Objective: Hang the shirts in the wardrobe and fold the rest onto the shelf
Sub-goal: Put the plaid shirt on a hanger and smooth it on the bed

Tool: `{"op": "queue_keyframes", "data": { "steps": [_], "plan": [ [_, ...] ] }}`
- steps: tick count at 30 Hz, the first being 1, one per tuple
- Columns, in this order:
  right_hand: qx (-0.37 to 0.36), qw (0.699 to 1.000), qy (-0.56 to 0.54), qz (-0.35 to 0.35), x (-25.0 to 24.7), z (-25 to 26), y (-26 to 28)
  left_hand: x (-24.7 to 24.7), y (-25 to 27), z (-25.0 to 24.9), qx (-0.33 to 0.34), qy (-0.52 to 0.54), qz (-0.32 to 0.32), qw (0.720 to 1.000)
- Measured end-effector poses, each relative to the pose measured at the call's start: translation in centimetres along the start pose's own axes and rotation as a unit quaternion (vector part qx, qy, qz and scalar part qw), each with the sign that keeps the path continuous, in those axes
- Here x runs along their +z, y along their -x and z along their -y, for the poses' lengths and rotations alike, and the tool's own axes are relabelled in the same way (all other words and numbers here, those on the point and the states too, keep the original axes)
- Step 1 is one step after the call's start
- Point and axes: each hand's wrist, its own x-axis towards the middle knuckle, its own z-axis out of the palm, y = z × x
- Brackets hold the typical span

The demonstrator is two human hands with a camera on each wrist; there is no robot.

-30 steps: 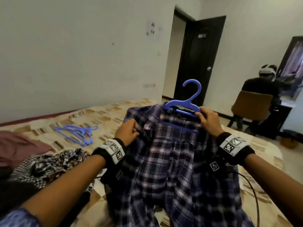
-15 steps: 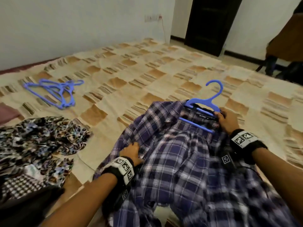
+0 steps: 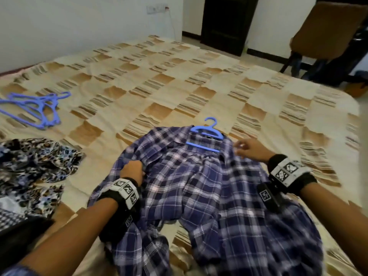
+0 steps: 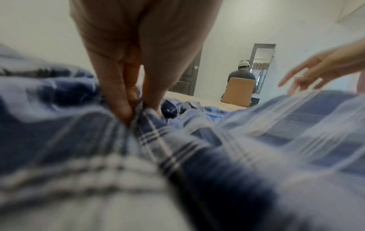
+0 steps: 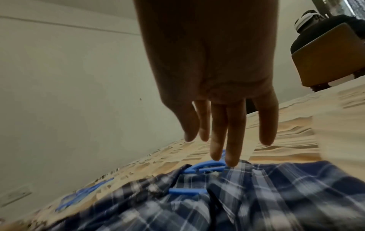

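Plaid shirt (image 3: pixel 199 186) lies on the bed (image 3: pixel 139 76), blue hanger (image 3: pixel 207 134) in its collar, not hung yet. Your left hand (image 3: pixel 132 172) pinches its fabric; right hand (image 3: pixel 253 150) spread, holding nothing. Patterned clothes (image 3: pixel 35 162) still unfolded.

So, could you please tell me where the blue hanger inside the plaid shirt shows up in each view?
Head: hanger just above centre, at the shirt's collar.
Left wrist: not visible; blurred plaid fills the frame.
Right wrist: lower centre, below the fingertips.
Shared landmark: the brown chair.
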Motion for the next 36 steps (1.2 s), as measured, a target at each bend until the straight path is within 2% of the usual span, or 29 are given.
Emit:
{"op": "queue_keyframes", "data": {
  "steps": [3, 6, 9, 12, 14, 17, 20, 26, 28, 29, 31, 33, 36],
  "plan": [
    [0.005, 0.998, -0.036, 0.052, 2.0, -0.4, 3.9, -1.8, 0.9, -0.8, 0.006, 0.042, -0.032, 0.999],
    [0.015, 0.998, -0.022, 0.053, 6.5, 0.1, 5.8, -3.4, 2.5, -2.0, -0.004, 0.059, -0.075, 0.995],
    [0.055, 0.996, 0.009, 0.073, 10.9, 0.9, 6.7, -4.4, 4.5, -3.6, 0.001, 0.09, -0.115, 0.989],
    [0.055, 0.995, 0.042, 0.067, 12.0, 0.6, 7.5, -5.2, 6.3, -5.6, 0.018, 0.169, -0.149, 0.974],
    [0.026, 0.996, 0.033, 0.073, 11.4, 0.3, 8.2, -5.4, 7.5, -7.3, 0.036, 0.218, -0.128, 0.967],
    [0.003, 0.994, 0.025, 0.108, 10.4, -1.1, 9.6, -4.7, 8.4, -10.3, 0.081, 0.247, -0.054, 0.964],
    [0.001, 0.992, 0.011, 0.128, 9.4, -2.3, 10.3, -2.4, 9.3, -12.5, 0.086, 0.264, 0.01, 0.96],
    [0.051, 0.998, -0.025, -0.017, 9.0, -1.2, 8.9, 3.1, 9.5, -13.5, 0.025, 0.322, 0.042, 0.946],
    [0.054, 0.998, -0.009, 0.007, 10.3, -0.5, 8.6, 4.8, 9.5, -12.7, 0.005, 0.339, 0.06, 0.939],
    [0.058, 0.997, 0.015, 0.04, 10.9, 0.1, 8.6, 5.3, 9.4, -12.2, 0.001, 0.357, 0.065, 0.932],
    [0.071, 0.994, 0.049, 0.063, 12.1, 0.4, 8.5, 6.2, 9.0, -11.1, 0.005, 0.39, 0.068, 0.918],
    [0.086, 0.994, 0.056, 0.043, 12.6, 0.6, 8.4, 6.4, 8.9, -10.4, 0.02, 0.419, 0.075, 0.905],
    [0.107, 0.992, 0.067, 0.021, 12.4, 1.2, 8.8, 6.3, 9.0, -9.2, 0.026, 0.492, 0.087, 0.866]
  ]
}}
